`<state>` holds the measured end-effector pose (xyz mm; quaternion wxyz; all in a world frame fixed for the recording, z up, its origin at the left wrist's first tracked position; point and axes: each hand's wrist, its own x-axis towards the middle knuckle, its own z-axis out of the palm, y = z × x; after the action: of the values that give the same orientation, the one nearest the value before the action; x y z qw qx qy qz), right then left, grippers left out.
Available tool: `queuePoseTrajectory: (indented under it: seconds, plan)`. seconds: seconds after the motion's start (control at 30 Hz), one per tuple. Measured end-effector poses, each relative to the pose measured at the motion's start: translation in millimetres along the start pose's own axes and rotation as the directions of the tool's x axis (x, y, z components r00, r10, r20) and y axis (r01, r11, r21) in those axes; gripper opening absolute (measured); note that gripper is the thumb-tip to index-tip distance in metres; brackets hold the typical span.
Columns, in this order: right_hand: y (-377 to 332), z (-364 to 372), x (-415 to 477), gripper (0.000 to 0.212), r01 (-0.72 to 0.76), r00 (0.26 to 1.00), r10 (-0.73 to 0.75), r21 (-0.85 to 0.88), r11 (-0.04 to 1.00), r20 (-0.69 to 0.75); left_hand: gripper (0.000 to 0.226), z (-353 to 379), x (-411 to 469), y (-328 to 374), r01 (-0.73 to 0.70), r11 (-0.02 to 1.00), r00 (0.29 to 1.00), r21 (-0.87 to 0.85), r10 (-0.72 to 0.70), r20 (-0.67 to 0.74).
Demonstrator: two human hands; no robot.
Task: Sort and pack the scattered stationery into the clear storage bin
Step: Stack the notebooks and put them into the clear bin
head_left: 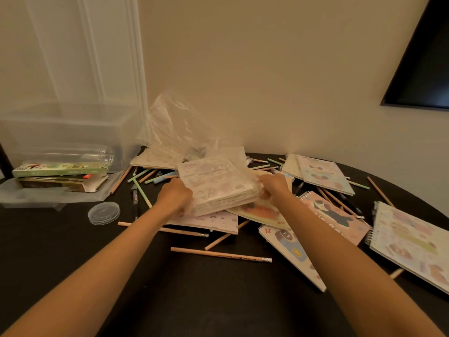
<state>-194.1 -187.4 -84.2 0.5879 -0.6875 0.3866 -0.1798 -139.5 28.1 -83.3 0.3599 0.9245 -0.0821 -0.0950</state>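
Observation:
A stack of pastel notebooks [216, 186] sits partly inside a crinkled clear plastic bag [175, 127], raised a little above the dark table [194, 300]. My left hand [173, 197] grips the stack's left edge. My right hand [273, 184] grips its right edge. The clear storage bin [65, 132] stands at the back left against the wall. More notebooks [323, 173] and spiral pads [410, 242] lie to the right. Several wooden pencils [221, 254] and pastel pens [142, 189] are scattered around the stack.
Two pencil boxes [60, 176] are stacked on the bin's lid [36, 197] at the left, with a clear tube [80, 155] behind them. A round clear cap [104, 212] lies near my left forearm. A dark screen [422, 69] hangs on the wall at right.

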Motion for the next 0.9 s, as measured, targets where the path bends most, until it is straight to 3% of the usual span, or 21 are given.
queuePoseTrajectory:
  seconds: [0.13, 0.23, 0.3, 0.4, 0.5, 0.6, 0.9]
  plan:
    - [-8.0, 1.5, -6.1, 0.024, -0.136, 0.991, 0.125, 0.281, 0.950, 0.055, 0.031, -4.4, 1.6, 4.2, 0.162, 0.936, 0.983, -0.313, -0.124, 0.139]
    - [-7.3, -0.1, -0.7, 0.023, -0.220, 0.975, 0.197, 0.396, 0.892, 0.099, 0.039, -8.0, 2.3, 6.2, 0.216, 0.765, 0.969, -0.607, -0.090, 0.231]
    - [-5.8, -1.3, 7.8, 0.026, -0.251, 0.968, 0.230, 0.423, 0.871, 0.101, 0.040, -7.8, 5.7, 5.5, 0.237, 0.668, 0.964, -0.706, -0.070, 0.257]
    - [-5.8, -1.7, 15.7, 0.028, -0.261, 0.965, 0.242, 0.410, 0.874, 0.100, 0.037, -5.1, 10.1, 4.5, 0.291, 0.589, 0.948, -0.754, -0.072, 0.310]
    - [-6.1, -0.7, 18.2, 0.028, -0.274, 0.962, 0.245, 0.425, 0.863, 0.122, 0.018, -3.3, 6.8, 11.1, 0.391, 0.482, 0.903, -0.784, -0.038, 0.427]
    - [-5.4, -2.7, 14.6, 0.026, -0.280, 0.960, 0.252, 0.469, 0.838, 0.123, 0.007, -2.3, 4.3, 18.3, 0.410, 0.459, 0.881, -0.789, 0.024, 0.472]
    - [0.4, -17.2, 0.7, 0.036, -0.223, 0.972, 0.222, 0.561, 0.797, 0.072, 0.023, -10.8, -17.8, 15.8, 0.343, 0.285, 0.876, -0.895, 0.249, 0.414]
